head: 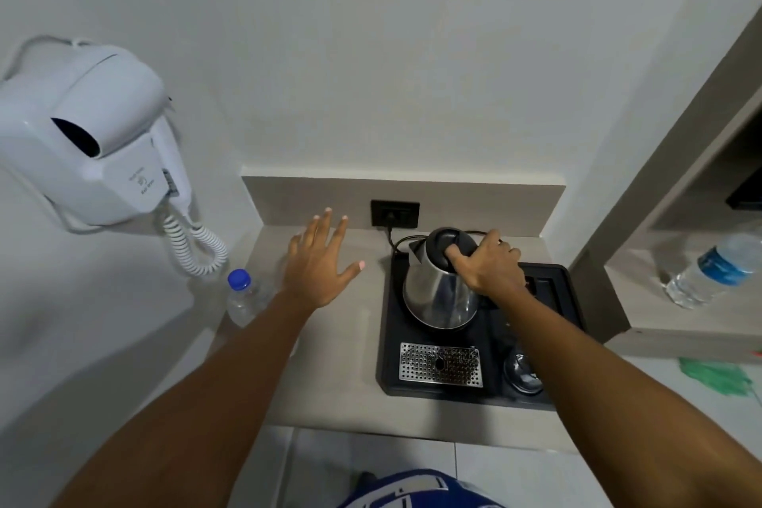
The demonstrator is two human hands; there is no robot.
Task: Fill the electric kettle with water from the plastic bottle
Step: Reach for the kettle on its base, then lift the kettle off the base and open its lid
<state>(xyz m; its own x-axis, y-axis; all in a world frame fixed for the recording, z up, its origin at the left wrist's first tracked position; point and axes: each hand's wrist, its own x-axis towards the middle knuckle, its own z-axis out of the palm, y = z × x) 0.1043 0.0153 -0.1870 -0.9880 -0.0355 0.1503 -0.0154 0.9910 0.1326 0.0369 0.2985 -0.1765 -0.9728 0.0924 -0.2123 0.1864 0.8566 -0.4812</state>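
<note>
A steel electric kettle point(437, 293) with a black lid stands on a black tray point(389, 342) on the small counter, its lid down. My right hand point(486, 264) grips the kettle's handle from above, thumb resting at the lid's edge. A clear plastic bottle point(243, 297) with a blue cap stands upright at the counter's left edge. My left hand point(321, 260) hovers over the counter between bottle and kettle, fingers spread, holding nothing.
A white wall-mounted hair dryer point(95, 144) with a coiled cord hangs at the left. A black socket point(395, 214) holds the kettle's plug. The tray carries a perforated metal grate point(440, 364) and an upturned glass point(521, 369). A second bottle point(713, 272) lies on the right shelf.
</note>
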